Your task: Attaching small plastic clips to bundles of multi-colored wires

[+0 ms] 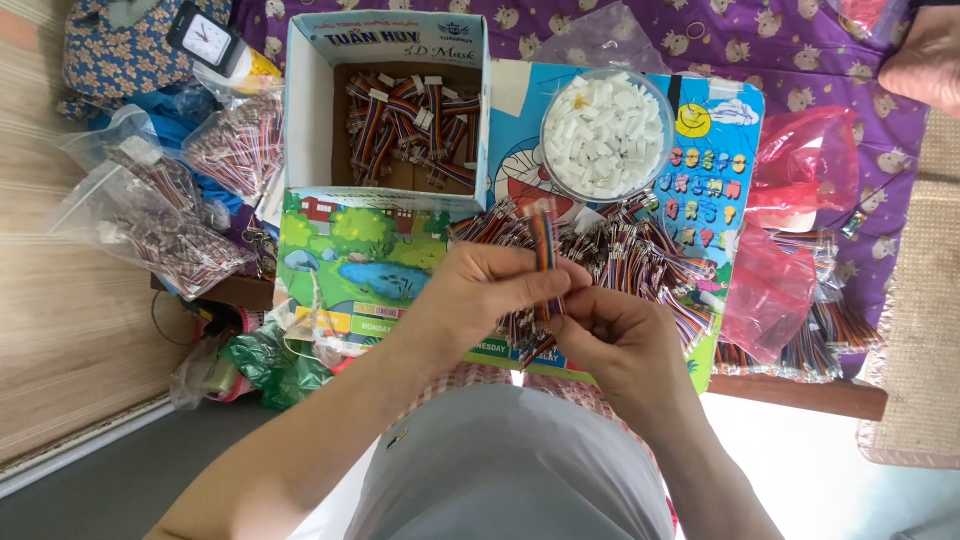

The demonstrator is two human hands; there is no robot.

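My left hand (490, 290) and my right hand (615, 335) meet over a colourful cartoon board (350, 270). Both pinch one short multicoloured ribbon wire (544, 245) that stands upright between the fingertips, its top end poking above my left thumb. Behind the hands lies a heap of the same coloured wires (640, 255). A round clear tub of small white plastic connectors (606, 135) stands beyond the heap. An open cardboard box (310, 110) to the left holds several wires with white connectors fitted.
Clear bags of wires (160, 215) lie at the left on a wooden floor. Red plastic bags (795, 230) and more wire bundles (830, 335) sit at the right on a purple cloth. A small clock (205, 38) lies at the top left. Another person's foot (925, 55) shows at the top right.
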